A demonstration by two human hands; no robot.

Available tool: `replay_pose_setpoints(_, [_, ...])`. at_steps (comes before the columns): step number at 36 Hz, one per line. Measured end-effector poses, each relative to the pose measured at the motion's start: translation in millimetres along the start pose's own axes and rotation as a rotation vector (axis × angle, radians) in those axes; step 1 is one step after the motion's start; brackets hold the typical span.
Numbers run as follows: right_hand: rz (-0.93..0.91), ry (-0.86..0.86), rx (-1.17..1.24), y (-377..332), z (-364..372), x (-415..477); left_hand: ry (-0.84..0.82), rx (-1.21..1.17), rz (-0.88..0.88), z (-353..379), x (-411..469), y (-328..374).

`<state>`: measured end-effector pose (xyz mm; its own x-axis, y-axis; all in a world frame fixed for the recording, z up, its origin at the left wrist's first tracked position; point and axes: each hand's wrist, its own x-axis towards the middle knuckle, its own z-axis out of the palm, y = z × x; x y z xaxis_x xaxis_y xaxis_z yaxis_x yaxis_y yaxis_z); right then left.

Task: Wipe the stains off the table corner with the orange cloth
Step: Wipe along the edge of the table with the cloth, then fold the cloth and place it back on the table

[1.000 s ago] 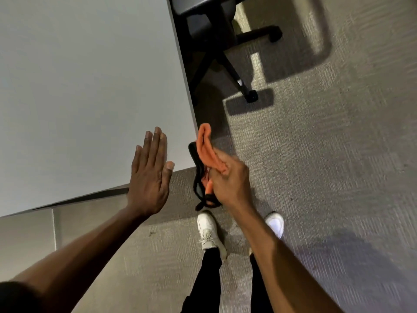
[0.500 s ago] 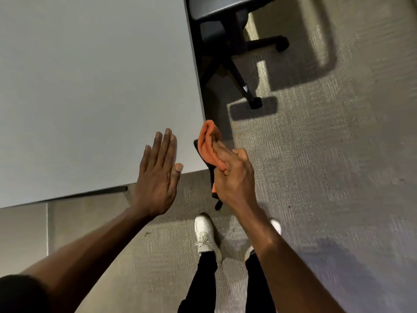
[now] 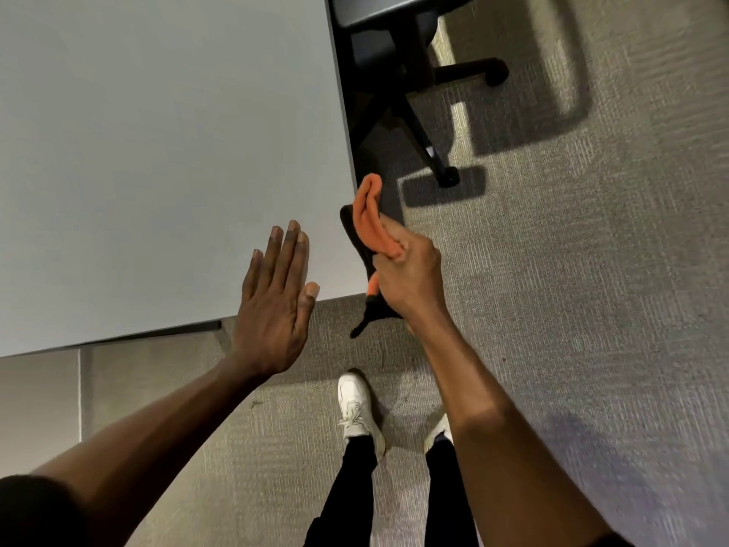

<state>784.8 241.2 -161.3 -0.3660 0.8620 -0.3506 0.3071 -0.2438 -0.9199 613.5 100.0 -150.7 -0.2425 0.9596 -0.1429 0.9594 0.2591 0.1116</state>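
Gripping folded orange cloth (image 3: 371,219) | right hand (image 3: 408,276) | smooth table (image 3: 157,152) corner

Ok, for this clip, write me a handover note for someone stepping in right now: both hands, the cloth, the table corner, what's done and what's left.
Left hand: open, fingers straight, flat over the table by its near corner; contact cannot be told.
Right hand: grips the folded orange cloth, held just beside the table's right edge, off the tabletop.
Done: the cloth is in hand. No stains show on the corner in this view, so whether any wiping has happened cannot be told.
Left: bring the cloth onto the corner and wipe it.
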Motion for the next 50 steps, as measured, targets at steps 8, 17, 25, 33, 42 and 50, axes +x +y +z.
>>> replay_pose_setpoints(8, [-0.009,0.048,-0.097,16.3,5.7,-47.5,-0.008,0.005,-0.002,-0.4,0.7,-1.0])
replay_pose_setpoints(17, [-0.065,-0.036,-0.126,-30.7,1.0,56.1,-0.004,-0.009,0.006,1.3,-0.1,-2.7])
replay_pose_setpoints(25, [-0.044,0.009,-0.165,-20.1,4.6,17.5,-0.018,-0.017,0.019,1.2,-0.6,-5.4])
replay_pose_setpoints(33, [0.005,-0.087,-0.224,-5.3,-20.5,-63.8,-0.102,-0.067,0.046,-4.4,0.7,-9.9])
replay_pose_setpoints(42, [-0.052,-0.112,-0.165,-51.5,-30.5,-119.5,-0.189,-0.625,-0.19,-65.6,4.5,10.5])
replay_pose_setpoints(50, [-0.481,-0.075,-0.286,-132.0,2.0,-164.4,-0.215,-1.38,-0.491,-153.3,-49.7,7.5])
